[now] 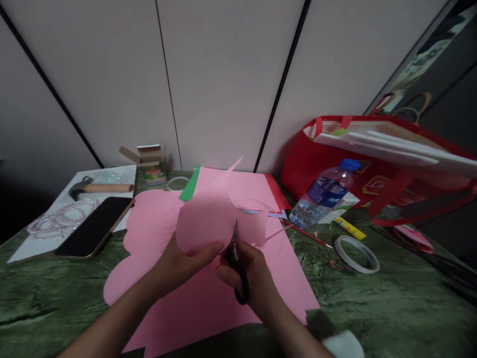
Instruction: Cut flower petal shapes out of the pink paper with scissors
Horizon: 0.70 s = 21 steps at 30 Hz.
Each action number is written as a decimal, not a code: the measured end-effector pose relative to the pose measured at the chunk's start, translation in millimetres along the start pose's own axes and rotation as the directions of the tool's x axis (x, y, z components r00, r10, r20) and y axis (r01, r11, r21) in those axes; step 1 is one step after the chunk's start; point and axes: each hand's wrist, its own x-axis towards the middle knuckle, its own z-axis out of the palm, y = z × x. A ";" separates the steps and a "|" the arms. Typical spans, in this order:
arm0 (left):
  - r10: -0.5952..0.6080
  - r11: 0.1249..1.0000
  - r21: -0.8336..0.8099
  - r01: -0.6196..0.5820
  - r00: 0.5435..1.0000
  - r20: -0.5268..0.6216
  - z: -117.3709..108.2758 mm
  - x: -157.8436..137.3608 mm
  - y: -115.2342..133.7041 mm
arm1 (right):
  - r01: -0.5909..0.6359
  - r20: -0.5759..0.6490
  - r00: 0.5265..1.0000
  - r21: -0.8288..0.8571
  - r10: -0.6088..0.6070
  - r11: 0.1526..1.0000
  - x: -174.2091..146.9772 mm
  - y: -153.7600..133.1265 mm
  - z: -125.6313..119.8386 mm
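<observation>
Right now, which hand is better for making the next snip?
Probably the right hand: it holds the black-handled scissors, their blades at the pink paper. The left hand grips that paper, so it seems better for steadying.

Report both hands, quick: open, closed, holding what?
Left hand: closed, holding the pink paper, thumb near its lower edge.
Right hand: closed, holding the black-handled scissors.

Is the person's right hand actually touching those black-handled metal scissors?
Touching. The head view shows it plainly: the right hand is wrapped around the handles of the black-handled metal scissors, pressed directly against them.
</observation>
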 end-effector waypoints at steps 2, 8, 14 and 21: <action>0.000 1.000 -0.006 0.000 1.000 0.000 -0.3 0.3 0.5 | 0.002 -0.002 1.000 -0.002 -0.002 1.000 0.1 0.3 0.1; -0.004 1.000 -0.019 0.004 1.000 0.001 -0.9 -0.7 -0.2 | -0.008 0.000 1.000 -0.002 0.008 1.000 -0.7 0.4 -0.7; -0.002 1.000 -0.030 0.002 1.000 -0.024 -0.4 -0.4 -3.5 | -0.027 -0.006 1.000 -0.003 0.027 1.000 -0.8 2.8 -0.4; -0.008 1.000 -0.022 0.007 1.000 -0.020 -1.0 0.7 -0.2 | -0.040 -0.008 0.999 0.022 0.040 0.999 -0.1 6.3 -0.4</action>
